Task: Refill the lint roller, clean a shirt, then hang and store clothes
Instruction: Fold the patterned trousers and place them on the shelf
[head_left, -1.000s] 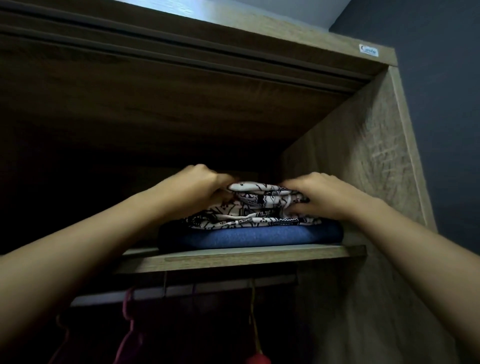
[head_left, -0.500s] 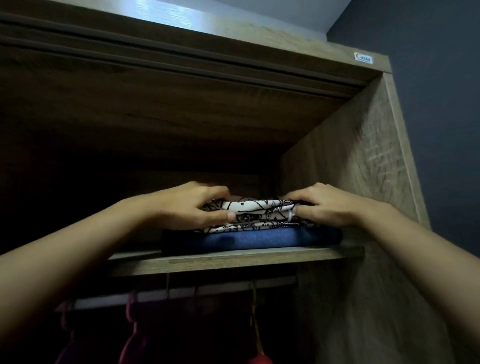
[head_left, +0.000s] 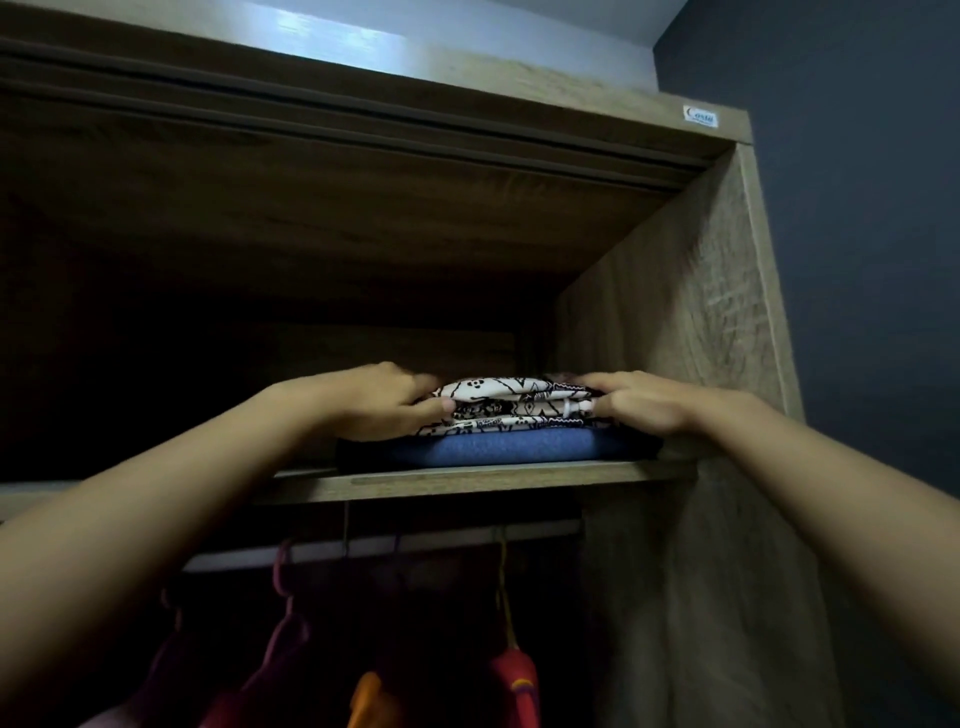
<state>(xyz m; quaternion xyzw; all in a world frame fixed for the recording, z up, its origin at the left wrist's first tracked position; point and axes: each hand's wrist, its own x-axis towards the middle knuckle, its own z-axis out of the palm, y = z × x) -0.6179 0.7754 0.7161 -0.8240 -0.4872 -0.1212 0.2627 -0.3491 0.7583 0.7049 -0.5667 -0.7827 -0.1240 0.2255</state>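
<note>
**Folded print set on the top-shelf stack**

Holding the folded patterned garment (head_left: 511, 410) at both ends, on top of a folded blue garment (head_left: 509, 449), on the upper shelf (head_left: 467, 482) of the wardrobe (head_left: 519, 88).

Pinching its left end with the left hand (head_left: 374, 402), thumb on the front folds and fingers over the top. Gripping its right end with the right hand (head_left: 647, 402) in much the same way, fingers laid over the top and thumb against the front edge. Taking both ends at once, most likely, to keep the folds from sliding apart and to square the piece over the blue one beneath.

Lying flat and touching the blue layer along the whole visible front. Probably set down already, with only the release left.

Placed far to the right, just beside the side wall (head_left: 675, 338), perhaps to use that panel as a stop. Reaching upward to do it, both forearms rising from below shelf level.

Under the shelf, hanging from a rail (head_left: 395, 544): a pink hanger (head_left: 283, 582), a red garment (head_left: 514, 686) and an orange garment (head_left: 366, 696), all dim and hard to make out. High on the top board, a small white label (head_left: 700, 115).

Judging by the rail, hanging at least partly done and storing under way. No lint roller in view.
</note>
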